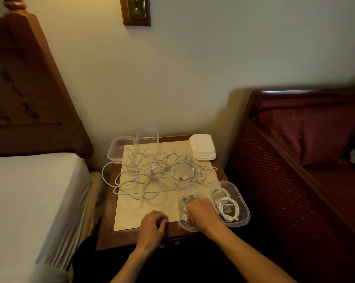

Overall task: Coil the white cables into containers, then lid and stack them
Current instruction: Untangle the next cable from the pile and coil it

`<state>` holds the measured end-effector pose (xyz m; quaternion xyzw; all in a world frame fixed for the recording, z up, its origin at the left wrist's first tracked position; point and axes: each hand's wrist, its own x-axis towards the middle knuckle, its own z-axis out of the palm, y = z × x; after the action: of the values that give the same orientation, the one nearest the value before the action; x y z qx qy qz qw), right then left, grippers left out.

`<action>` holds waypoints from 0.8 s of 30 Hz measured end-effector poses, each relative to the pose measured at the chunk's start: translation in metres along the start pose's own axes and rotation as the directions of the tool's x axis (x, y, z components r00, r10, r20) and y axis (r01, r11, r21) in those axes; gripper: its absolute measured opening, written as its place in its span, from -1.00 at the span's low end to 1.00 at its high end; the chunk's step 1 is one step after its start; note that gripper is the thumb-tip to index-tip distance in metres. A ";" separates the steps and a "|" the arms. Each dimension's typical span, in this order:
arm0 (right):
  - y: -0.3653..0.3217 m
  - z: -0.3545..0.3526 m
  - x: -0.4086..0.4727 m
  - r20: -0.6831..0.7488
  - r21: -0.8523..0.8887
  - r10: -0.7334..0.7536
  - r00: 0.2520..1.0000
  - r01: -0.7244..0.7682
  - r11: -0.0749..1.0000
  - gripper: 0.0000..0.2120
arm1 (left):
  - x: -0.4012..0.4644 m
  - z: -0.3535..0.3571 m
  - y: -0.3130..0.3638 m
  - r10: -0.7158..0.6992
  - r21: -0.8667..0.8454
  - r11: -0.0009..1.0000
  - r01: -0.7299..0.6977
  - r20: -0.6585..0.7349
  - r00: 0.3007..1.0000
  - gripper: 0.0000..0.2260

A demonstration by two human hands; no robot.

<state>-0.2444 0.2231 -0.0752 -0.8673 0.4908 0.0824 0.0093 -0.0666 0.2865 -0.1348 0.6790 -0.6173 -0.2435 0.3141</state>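
A tangle of white cables [158,170] lies on a pale mat in the middle of the small wooden table [129,235]. At the front right stand two clear containers. The nearer one [182,224] holds a coiled cable [185,202], and my right hand [201,213] presses down inside it on that coil. The outer container [242,203] holds another coiled cable [228,209]. My left hand [153,225] rests curled on the mat's front edge with nothing in it. Two empty clear containers [119,147] stand at the back left. A stack of white lids [203,147] sits at the back right.
A bed with a white sheet [29,197] and a dark wooden headboard [29,88] lies close on the left. A dark red wooden sofa [305,150] stands on the right. The wall runs right behind the table.
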 end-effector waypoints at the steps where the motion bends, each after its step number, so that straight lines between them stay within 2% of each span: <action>1: 0.000 0.000 0.000 0.014 0.014 0.000 1.000 -0.001 1.000 -0.89 | 0.000 0.001 -0.001 0.005 -0.003 1.000 -0.004 0.005 1.000 -0.82; 3: -0.001 -0.002 -0.002 0.007 0.043 0.003 1.000 -0.003 0.999 -0.95 | 0.000 0.002 -0.004 0.006 -0.013 1.000 -0.006 0.009 1.000 -0.81; 4: -0.001 -0.004 -0.003 -0.029 0.063 0.009 1.000 -0.007 0.998 -0.92 | 0.000 0.002 -0.005 0.003 -0.015 1.000 -0.003 0.016 1.000 -0.81; 7: 0.002 -0.008 0.001 -0.212 0.144 0.029 0.977 0.002 0.990 -0.78 | 0.000 0.004 -0.010 0.030 0.023 0.999 -0.031 0.029 0.999 -0.86; 10: 0.006 -0.022 0.017 -0.347 0.303 0.121 0.930 -0.011 0.953 -0.71 | -0.001 0.008 -0.011 0.097 0.284 0.955 -0.083 -0.034 0.995 -0.97; 13: 0.012 -0.042 0.044 -0.405 0.504 0.253 0.879 -0.017 0.864 -0.75 | -0.006 0.012 -0.013 0.148 0.433 0.895 -0.110 -0.055 0.987 -0.85; 17: 0.025 -0.058 0.091 -0.331 0.666 0.420 0.845 -0.106 0.738 -0.73 | -0.017 0.022 -0.025 0.111 0.500 0.861 -0.092 -0.008 0.994 -0.64; 21: 0.038 -0.065 0.127 -0.149 0.619 0.442 0.885 -0.265 0.739 -0.66 | -0.013 0.024 -0.027 0.073 0.567 0.820 -0.077 0.030 0.997 -0.52; 24: 0.040 -0.065 0.137 -0.154 0.620 0.418 0.895 -0.242 0.747 -0.74 | -0.014 0.024 -0.025 0.057 0.579 0.813 -0.068 0.037 0.998 -0.52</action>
<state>-0.2006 0.0796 -0.0290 -0.7221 0.6351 -0.1971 0.1907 -0.0685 0.2986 -0.1704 0.7195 -0.6869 -0.0396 0.0948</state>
